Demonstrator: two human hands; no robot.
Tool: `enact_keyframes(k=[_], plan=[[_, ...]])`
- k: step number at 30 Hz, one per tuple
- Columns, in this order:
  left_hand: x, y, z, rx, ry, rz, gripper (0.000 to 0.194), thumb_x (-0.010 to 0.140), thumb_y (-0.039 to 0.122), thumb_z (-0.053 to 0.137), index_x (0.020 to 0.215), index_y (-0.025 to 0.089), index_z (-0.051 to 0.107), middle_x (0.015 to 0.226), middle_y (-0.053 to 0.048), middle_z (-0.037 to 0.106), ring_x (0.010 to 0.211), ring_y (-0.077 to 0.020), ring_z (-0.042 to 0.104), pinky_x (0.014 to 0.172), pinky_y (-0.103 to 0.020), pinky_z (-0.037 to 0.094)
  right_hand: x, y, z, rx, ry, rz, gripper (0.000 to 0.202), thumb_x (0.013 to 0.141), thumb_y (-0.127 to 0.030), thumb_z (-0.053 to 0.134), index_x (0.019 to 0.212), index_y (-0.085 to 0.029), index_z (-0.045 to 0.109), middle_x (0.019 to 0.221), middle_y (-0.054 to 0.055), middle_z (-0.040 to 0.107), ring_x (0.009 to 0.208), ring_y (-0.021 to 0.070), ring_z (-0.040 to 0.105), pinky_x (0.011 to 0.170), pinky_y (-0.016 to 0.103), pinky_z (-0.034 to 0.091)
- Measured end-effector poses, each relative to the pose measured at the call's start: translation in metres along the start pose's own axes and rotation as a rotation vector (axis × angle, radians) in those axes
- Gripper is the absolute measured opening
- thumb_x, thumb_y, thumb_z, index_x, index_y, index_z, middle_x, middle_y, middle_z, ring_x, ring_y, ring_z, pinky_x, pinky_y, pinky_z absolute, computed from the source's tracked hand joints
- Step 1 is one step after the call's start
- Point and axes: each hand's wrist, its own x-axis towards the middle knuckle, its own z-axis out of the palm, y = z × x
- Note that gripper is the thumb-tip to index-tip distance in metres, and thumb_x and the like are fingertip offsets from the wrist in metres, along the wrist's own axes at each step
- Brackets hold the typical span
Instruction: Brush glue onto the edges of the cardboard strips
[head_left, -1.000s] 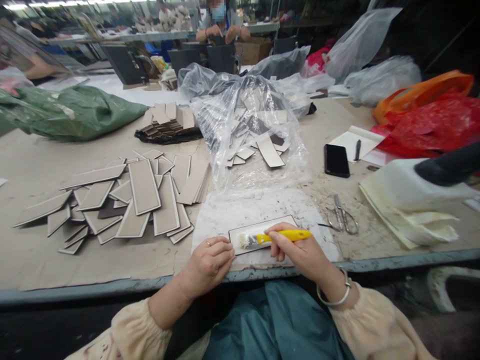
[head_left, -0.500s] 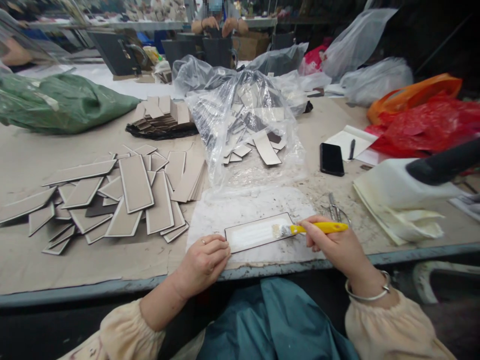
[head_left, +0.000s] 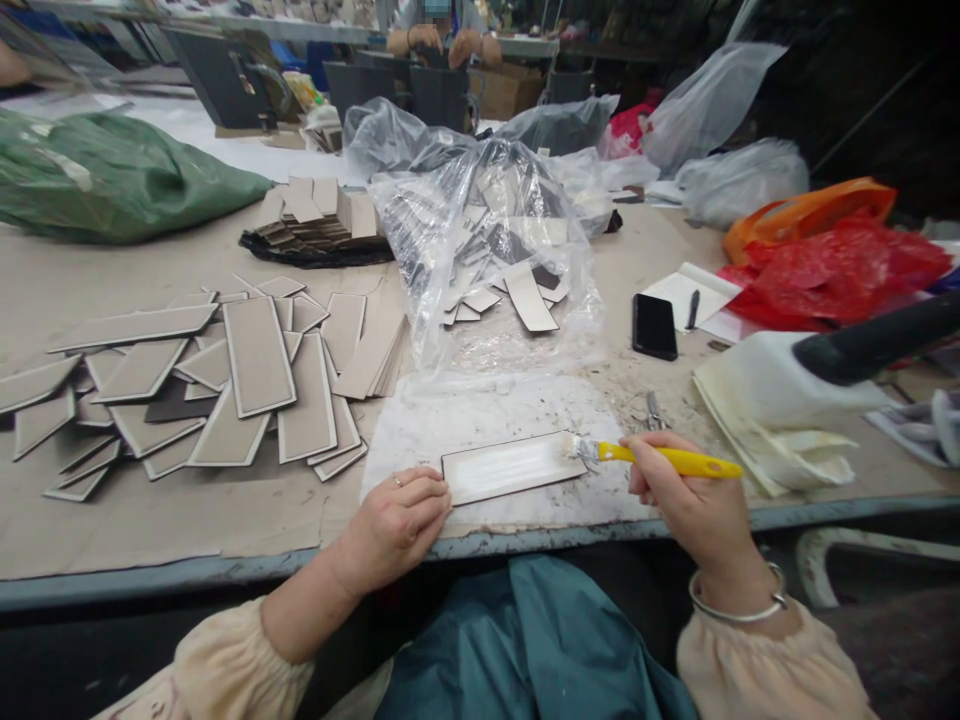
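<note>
A thin rectangular panel with dark edges lies on white paper near the table's front edge. Wet white coating covers most of its face. My left hand, fingers together, grips the panel's left end; the thumb is mostly hidden. In my right hand is a paintbrush with a yellow handle, its bristles touching the panel near the right end. To the left spreads a loose heap of similar beige panels with pale borders.
A clear plastic bag of pieces sits beyond the paper. Right are a phone, small scissors, a white jug and a red bag. A green bag lies far left. Another person's hands show at the back.
The brush has moved right along the panel towards its right end, and the white coating now reaches further right. My left hand keeps hold of the left end. The whole view has shifted slightly.
</note>
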Motion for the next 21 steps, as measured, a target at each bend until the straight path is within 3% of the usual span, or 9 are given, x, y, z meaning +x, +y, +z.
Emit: enact_keyframes(k=[4, 9, 14, 16, 21], plan=[[-0.001, 0.000, 0.000, 0.004, -0.003, -0.002, 0.016, 0.085, 0.009, 0.056, 0.096, 0.017, 0.065, 0.092, -0.006, 0.067, 0.100, -0.0196, 0.060, 0.093, -0.036, 0.053, 0.006, 0.007, 0.006, -0.035, -0.084, -0.027, 0.027, 0.091, -0.044, 0.052, 0.083, -0.020, 0.060, 0.053, -0.003, 0.056, 0.048, 0.0125, 0.053, 0.050, 0.025, 0.043], [-0.001, -0.001, 0.000, -0.018, -0.005, -0.001, 0.015, 0.085, 0.009, 0.056, 0.095, 0.016, 0.064, 0.092, -0.006, 0.067, 0.100, -0.0196, 0.060, 0.092, -0.035, 0.053, 0.008, 0.011, -0.001, -0.103, 0.003, 0.011, 0.029, 0.089, -0.046, 0.054, 0.081, -0.019, 0.060, 0.052, -0.003, 0.055, 0.048, 0.0124, 0.053, 0.050, 0.024, 0.042], [-0.001, 0.001, 0.000, 0.012, 0.013, 0.007, 0.015, 0.086, 0.010, 0.055, 0.095, 0.018, 0.065, 0.092, -0.006, 0.068, 0.099, -0.0189, 0.062, 0.092, -0.035, 0.054, 0.000, -0.005, 0.002, 0.142, -0.020, 0.035, 0.029, 0.090, -0.046, 0.055, 0.088, -0.018, 0.061, 0.054, -0.003, 0.054, 0.045, 0.0103, 0.048, 0.044, 0.022, 0.039], [-0.001, 0.003, -0.001, 0.027, 0.027, 0.016, 0.015, 0.086, 0.010, 0.055, 0.095, 0.018, 0.065, 0.093, -0.006, 0.068, 0.098, -0.0183, 0.063, 0.091, -0.034, 0.054, -0.002, -0.012, 0.014, 0.252, -0.100, 0.031, 0.028, 0.090, -0.045, 0.055, 0.091, -0.018, 0.061, 0.055, -0.003, 0.056, 0.045, 0.0100, 0.048, 0.043, 0.021, 0.040], [-0.001, 0.005, -0.003, 0.058, 0.035, 0.020, 0.015, 0.086, 0.011, 0.056, 0.096, 0.016, 0.066, 0.095, -0.007, 0.070, 0.097, -0.0182, 0.065, 0.089, -0.032, 0.056, -0.001, -0.024, 0.052, 0.414, -0.446, 0.040, 0.027, 0.092, -0.043, 0.054, 0.098, -0.017, 0.060, 0.062, -0.001, 0.061, 0.050, 0.0108, 0.054, 0.048, 0.022, 0.046]])
